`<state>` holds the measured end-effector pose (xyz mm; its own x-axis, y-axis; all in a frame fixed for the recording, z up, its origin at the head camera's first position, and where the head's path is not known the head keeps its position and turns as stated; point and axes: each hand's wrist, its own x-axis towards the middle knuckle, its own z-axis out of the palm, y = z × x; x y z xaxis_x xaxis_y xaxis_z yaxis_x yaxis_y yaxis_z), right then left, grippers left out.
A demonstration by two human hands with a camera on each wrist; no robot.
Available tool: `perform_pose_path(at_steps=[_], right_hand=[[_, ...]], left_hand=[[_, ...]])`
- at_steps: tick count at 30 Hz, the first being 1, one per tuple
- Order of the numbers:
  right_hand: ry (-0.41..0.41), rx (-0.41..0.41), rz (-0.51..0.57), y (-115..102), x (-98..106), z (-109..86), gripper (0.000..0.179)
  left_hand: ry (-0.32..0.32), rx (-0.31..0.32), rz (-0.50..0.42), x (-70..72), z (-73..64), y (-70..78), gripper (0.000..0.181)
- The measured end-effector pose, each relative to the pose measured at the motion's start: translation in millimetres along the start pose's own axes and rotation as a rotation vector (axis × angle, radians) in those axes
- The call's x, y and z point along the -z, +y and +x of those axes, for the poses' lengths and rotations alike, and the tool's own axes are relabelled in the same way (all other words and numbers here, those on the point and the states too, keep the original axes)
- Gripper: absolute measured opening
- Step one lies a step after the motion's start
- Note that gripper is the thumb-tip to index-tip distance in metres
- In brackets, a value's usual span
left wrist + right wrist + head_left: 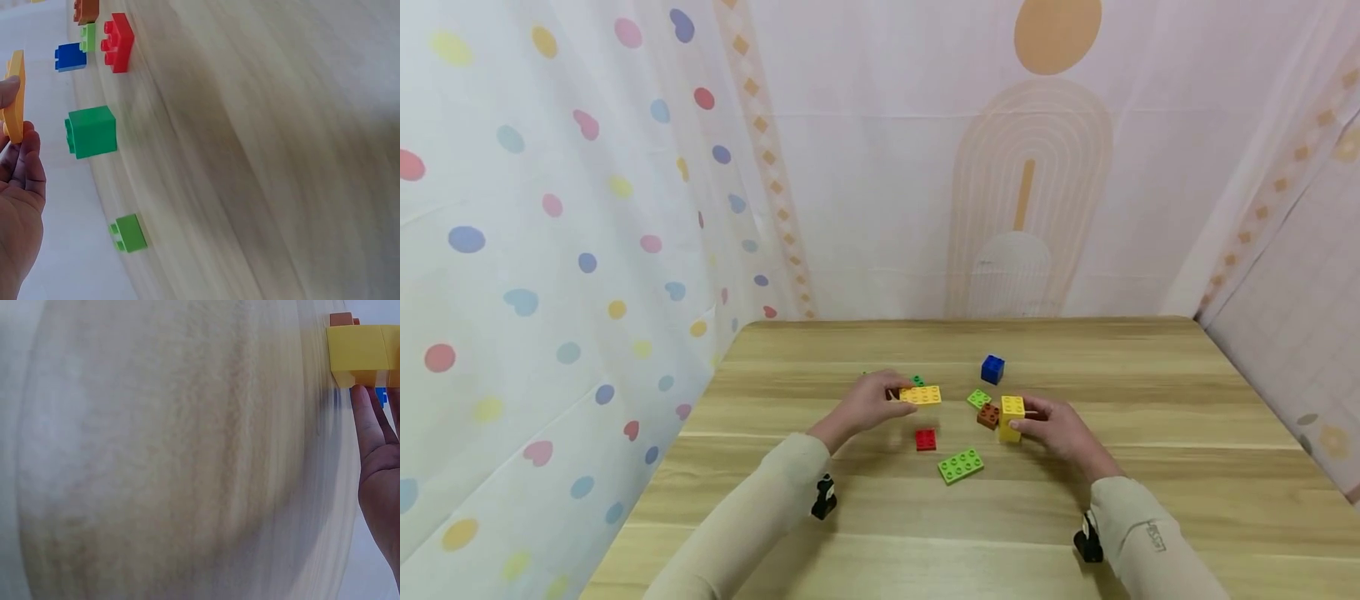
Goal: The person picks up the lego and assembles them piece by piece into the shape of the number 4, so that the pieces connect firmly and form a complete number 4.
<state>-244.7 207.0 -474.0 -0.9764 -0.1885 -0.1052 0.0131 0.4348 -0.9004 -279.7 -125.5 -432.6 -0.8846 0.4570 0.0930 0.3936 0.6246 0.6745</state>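
My left hand (871,400) pinches a flat yellow-orange toy building brick (921,396) between thumb and fingers, held above the tabletop. In the left wrist view the brick (19,97) is seen edge-on. With thumb and fingers, my right hand (1060,425) grips a tall yellow block (1011,421); a seam in the right wrist view suggests two stacked bricks. Beside that block sits a brown brick (988,416), with a small lime brick (978,399) just behind it. Part of a green brick (917,381) is hidden behind the left hand's brick.
A blue brick (992,369) stands farther back on the wooden table (865,550). Between the hands lie a red brick (925,439) and a long lime brick (961,466). Another light green brick (129,234) shows in the left wrist view. Patterned curtains (880,167) surround the table.
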Motion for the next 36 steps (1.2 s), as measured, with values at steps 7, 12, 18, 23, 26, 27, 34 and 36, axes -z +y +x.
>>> perform_pose_path(at_steps=[7,12,18,23,26,27,34,36], right_hand=[[-0.009,-0.006,0.019,-1,0,-0.2,0.058],[-0.015,0.006,0.02,0,1,1.1,0.059],[-0.006,0.014,0.016,0,1,0.8,0.059],[0.001,0.026,0.003,1,-1,1.4,0.058],[0.004,0.027,-0.012,1,-1,2.3,0.06],[0.006,0.025,-0.012,1,-1,2.5,0.06],[0.011,0.018,-0.015,1,0,2.2,0.059],[0.012,0.016,-0.008,2,0,1.9,0.058]], left_hand=[[-0.007,-0.03,0.007,-4.3,9.8,13.0,0.034],[-0.027,-0.016,-0.014,-8.5,17.2,21.0,0.035],[-0.029,0.014,0.008,-14.2,26.8,29.5,0.035],[-0.04,-0.008,0.008,-19.6,35.1,35.1,0.035],[-0.053,-0.031,-0.017,-23.3,40.7,38.0,0.035],[-0.057,-0.036,-0.026,-24.6,42.5,39.2,0.035],[-0.102,-0.064,-0.052,-33.1,51.7,51.7,0.035],[-0.105,-0.07,-0.041,-36.1,54.3,54.1,0.034]])
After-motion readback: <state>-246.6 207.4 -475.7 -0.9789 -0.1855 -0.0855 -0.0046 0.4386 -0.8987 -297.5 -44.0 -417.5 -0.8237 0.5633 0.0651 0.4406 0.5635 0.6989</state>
